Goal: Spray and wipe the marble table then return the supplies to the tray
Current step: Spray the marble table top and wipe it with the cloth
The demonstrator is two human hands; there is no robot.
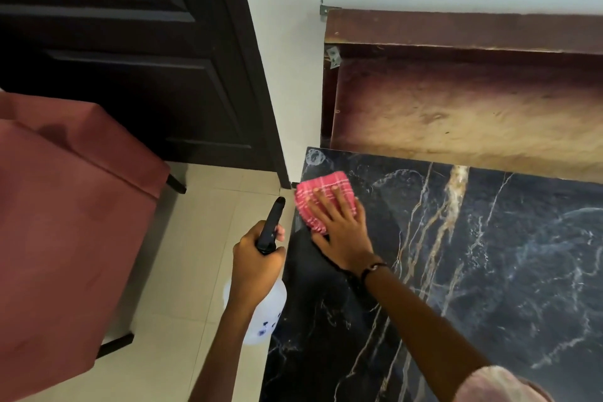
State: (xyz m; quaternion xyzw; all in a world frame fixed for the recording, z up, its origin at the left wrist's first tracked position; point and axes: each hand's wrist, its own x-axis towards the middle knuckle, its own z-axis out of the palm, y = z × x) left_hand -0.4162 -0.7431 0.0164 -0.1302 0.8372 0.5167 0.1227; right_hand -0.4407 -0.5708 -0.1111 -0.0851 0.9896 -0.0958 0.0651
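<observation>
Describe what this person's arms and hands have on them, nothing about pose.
Both forearms are bare. The right hand has a thin dark cord bracelet with a small bead at the wrist. The left hand shows no ring, watch or glove. A pale pink short sleeve shows at the right upper arm.

Nothing readable here, honestly. The only thing close is the spray bottle point(261, 320): there are some small dark blue marks printed on its white body, but they're way too blurry to say if it's letters, a logo or just a pattern.
</observation>
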